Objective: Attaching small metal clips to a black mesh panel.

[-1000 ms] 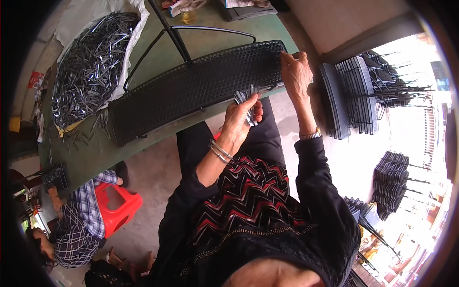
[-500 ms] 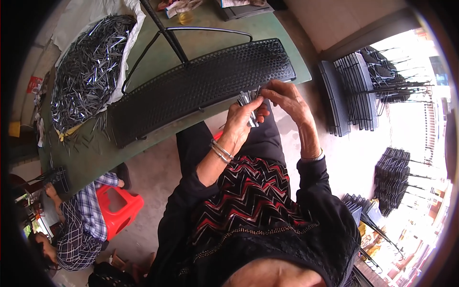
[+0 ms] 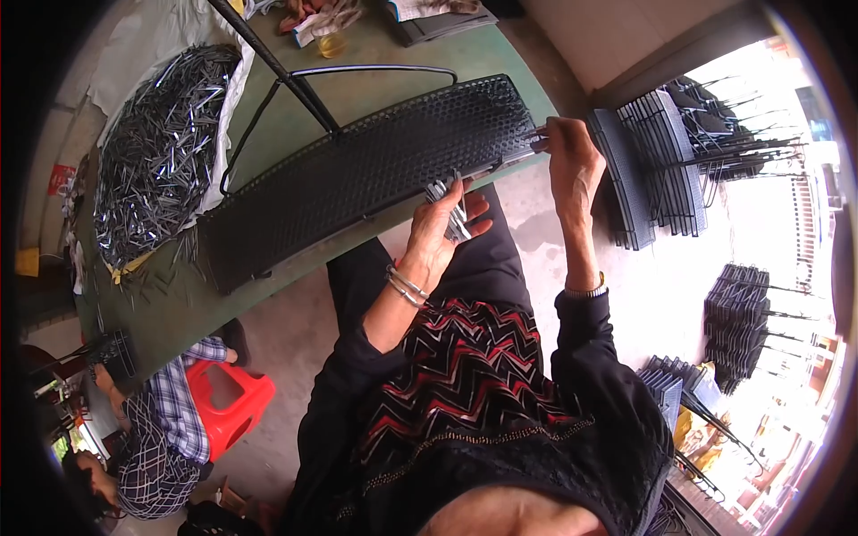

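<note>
A bundle of small metal strips (image 3: 457, 223) lies in my left hand (image 3: 433, 234), the thumb pressing across it and some fingers stretched out. My right hand (image 3: 575, 161) is closed in a pinch on a thin metal strip (image 3: 539, 139) at the right end of a long black mesh panel (image 3: 357, 170). The panel lies along the table's near edge, with black rods rising from its far side. Left of the panel, a white sack (image 3: 234, 107) spills open with a heap of loose metal strips (image 3: 165, 161).
The green table (image 3: 384, 58) carries a cup of yellowish liquid (image 3: 332, 45) and cloth gloves (image 3: 326, 15) at the back. Stacked black mesh racks (image 3: 657, 165) stand to the right. A co-worker (image 3: 161, 438) sits at lower left beside a red plastic stool (image 3: 259, 393).
My right hand has moved away from my left, out to the panel's right end, carrying a strip. My left hand stays near the panel's front edge, its fingers a little looser.
</note>
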A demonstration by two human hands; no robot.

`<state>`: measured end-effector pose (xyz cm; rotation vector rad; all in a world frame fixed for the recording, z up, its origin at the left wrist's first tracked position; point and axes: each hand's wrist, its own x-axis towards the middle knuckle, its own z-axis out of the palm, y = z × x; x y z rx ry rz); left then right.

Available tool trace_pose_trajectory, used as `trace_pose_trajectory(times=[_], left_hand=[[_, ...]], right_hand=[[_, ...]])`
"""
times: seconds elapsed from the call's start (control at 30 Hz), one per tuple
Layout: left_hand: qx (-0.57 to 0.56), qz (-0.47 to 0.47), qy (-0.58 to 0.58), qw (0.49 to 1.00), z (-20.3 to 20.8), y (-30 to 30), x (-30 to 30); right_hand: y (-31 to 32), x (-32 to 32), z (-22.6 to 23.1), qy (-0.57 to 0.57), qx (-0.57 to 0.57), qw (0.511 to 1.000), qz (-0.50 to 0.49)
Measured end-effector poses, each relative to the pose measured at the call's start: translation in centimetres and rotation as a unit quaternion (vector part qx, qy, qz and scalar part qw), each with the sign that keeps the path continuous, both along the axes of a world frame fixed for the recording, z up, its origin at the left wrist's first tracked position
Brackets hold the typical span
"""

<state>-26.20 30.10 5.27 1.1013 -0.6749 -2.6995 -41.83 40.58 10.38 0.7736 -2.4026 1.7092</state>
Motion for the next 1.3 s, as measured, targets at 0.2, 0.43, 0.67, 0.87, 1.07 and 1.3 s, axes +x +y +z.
trace_pose_trajectory(times=[0.2,0.43,0.67,0.87,1.07,1.3], left_hand=[[0.011,0.028,0.016,0.999,-0.5,0.5,0.0],[-0.015,0.0,0.027,1.0,-0.1,0.4,0.3],[-0.041,-0.018,0.046,0.998,1.2,1.0,0.3],[-0.08,-0.007,0.011,0.997,2.1,1.2,0.2],[-0.079,-0.023,0.036,0.996,1.6,1.3,0.1],[-0.068,-0.021,0.041,0.997,1.9,1.6,0.2]], right_hand=[[-1.1,-2.6,-2.8,0.08,0.007,0.997,-0.019],[-1.5,-3.1,-2.9,0.063,0.009,0.998,0.003],[-1.6,-3.3,-3.2,0.048,0.045,0.998,0.019],[-2.1,-3.7,-3.5,0.184,0.151,0.971,-0.003],[-2.6,-3.9,-3.0,0.169,0.193,0.966,-0.037],[-2.4,-3.4,-3.5,0.187,0.189,0.964,-0.01]])
